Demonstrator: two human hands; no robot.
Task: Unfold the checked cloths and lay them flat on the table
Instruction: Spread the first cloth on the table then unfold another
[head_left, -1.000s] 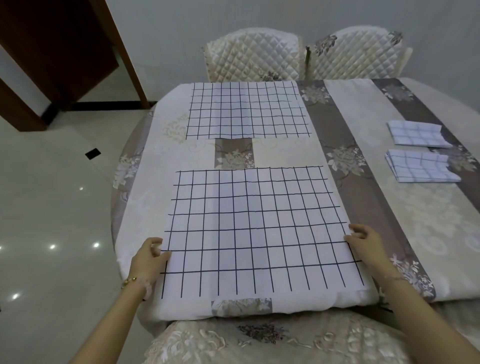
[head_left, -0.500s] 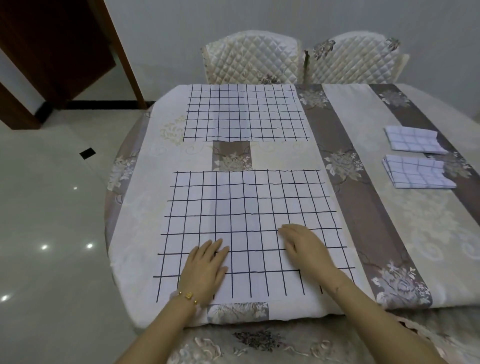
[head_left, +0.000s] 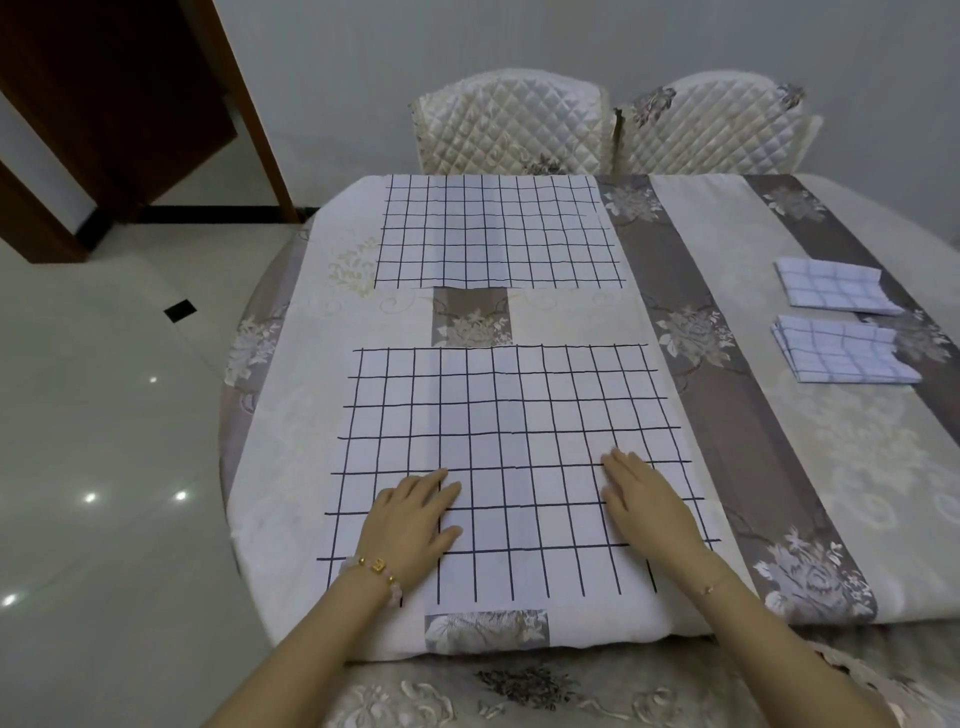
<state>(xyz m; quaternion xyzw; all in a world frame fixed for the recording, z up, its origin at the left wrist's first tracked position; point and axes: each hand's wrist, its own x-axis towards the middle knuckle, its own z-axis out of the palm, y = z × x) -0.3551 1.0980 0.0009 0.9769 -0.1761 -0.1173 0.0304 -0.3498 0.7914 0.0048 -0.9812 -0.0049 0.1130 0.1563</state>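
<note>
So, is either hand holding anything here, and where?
Nothing is held: left hand and right hand lie flat, fingers straight, on the near cloth.

Table (head_left: 857, 467) cut by right edge, door (head_left: 104, 104) by left edge

- I have a single view, the head camera. It looks forward and down from above the near edge of the table (head_left: 857, 467).
- It sits close: the left hand (head_left: 410, 525) and right hand (head_left: 649, 509) lie low in the frame.
- The wide lens takes in the chairs (head_left: 511, 130) at the far side and the floor (head_left: 104, 441) on the left.
</note>
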